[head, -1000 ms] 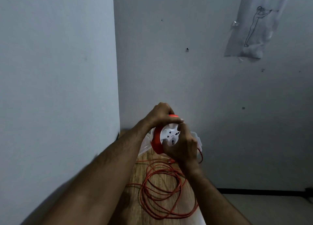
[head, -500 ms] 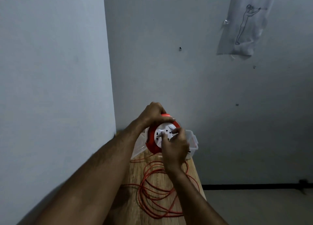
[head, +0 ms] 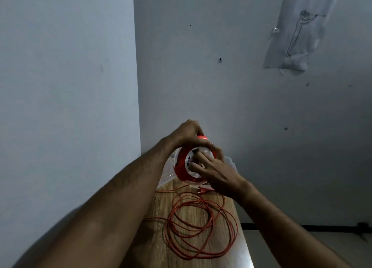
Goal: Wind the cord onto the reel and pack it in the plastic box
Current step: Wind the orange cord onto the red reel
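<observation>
With the left hand gripping the reel, the right hand, its fingers on the reel's face, should turn steadily, drawing in the cord coiled below it.

You have a narrow wooden table set in the wall corner. On it the orange cord lies in loose loops, its plug just beyond them, the clear plastic box at the far end.

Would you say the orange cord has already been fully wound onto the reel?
No, most of the orange cord lies in loose loops on the wooden table, below the reel.
</observation>
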The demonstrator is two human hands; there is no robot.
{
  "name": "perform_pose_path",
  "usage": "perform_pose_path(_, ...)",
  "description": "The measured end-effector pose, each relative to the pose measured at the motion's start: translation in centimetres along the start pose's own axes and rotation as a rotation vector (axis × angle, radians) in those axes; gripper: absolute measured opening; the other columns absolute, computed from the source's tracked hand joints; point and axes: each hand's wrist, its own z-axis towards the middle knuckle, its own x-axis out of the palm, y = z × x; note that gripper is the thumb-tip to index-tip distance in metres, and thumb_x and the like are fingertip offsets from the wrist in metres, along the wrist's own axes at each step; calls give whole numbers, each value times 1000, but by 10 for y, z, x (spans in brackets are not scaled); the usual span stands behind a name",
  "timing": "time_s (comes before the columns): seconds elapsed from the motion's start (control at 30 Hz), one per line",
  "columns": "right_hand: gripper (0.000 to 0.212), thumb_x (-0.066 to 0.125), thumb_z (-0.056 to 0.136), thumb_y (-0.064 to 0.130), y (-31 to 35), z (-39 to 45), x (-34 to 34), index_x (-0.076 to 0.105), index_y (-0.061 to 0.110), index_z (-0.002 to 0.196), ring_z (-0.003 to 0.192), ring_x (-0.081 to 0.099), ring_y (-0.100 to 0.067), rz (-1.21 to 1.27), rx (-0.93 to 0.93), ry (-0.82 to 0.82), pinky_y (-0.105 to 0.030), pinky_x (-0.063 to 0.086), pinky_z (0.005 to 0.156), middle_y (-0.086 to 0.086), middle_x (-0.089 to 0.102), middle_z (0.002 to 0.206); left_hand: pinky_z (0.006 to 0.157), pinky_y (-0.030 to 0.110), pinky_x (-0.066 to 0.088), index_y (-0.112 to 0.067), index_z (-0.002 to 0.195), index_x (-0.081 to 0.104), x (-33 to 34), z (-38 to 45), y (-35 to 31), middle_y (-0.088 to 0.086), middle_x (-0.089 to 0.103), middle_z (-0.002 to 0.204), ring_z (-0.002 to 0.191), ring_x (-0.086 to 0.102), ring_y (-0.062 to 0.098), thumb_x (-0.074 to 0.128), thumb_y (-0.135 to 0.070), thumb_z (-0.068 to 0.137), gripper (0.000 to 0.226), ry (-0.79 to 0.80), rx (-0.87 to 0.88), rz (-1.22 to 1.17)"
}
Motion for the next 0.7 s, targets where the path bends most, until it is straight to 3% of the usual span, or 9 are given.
perform_pose_path(0.17,53,74,81,10,-8,8,-7,47,23,125,116,51,-21,10,-63,-40,-51,24,107,-3,48,124,56,21,55,-7,80,81,0,-1,3,4,76,69,57,72,19,80,-43,85,37,27,23,-11)
perform_pose_path(0.33,58,77,76,11,-5,16,-4,45,20,123,114,50,-23,-25,-34,-50,-50,30,103,-7,50,124,67,43,64,-5,82,81,2,-1,5,10,77,73,65,75,26,81,-47,83,42,-1,-11,-26)
perform_pose_path(0.5,68,77,74,10,-12,17,-2,40,17,130,115,53,-30,-125,-137,-7,-59,36,104,-13,49,128,53,22,51,-6,78,81,-5,-7,10,3,74,64,49,65,11,81,-45,84,39,-18,-38,-69)
perform_pose_path(0.7,34,63,81,14,-10,19,7,47,14,111,88,57,-25,-157,-87,-242,-43,38,83,-9,56,102,60,31,59,-6,82,83,-3,-4,7,6,78,72,62,74,22,83,-43,82,37,-5,-2,-15)
